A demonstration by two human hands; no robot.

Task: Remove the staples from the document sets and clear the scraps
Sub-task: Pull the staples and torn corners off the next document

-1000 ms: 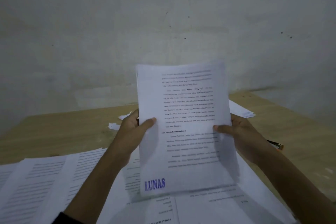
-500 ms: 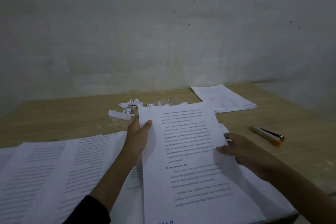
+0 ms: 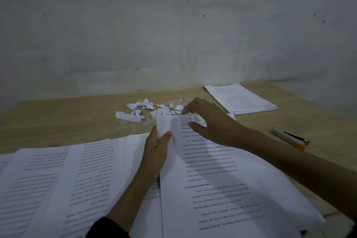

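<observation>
So left hand [image 3: 156,146] pinches the document [image 3: 222,189] corner, right hand [image 3: 212,121] is on its top edge, grip unclear. Brace that corner, pull slow.

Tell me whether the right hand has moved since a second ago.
Yes. The right hand left the document set's right edge for its top edge, away from the stapler and toward the scraps.

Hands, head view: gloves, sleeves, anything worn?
No gloves: the left hand and right hand are both bare, and neither wrist shows a watch or band. A dark sleeve ends partway up the left forearm, at the bottom edge. The right forearm is bare as far as the frame shows.
</observation>
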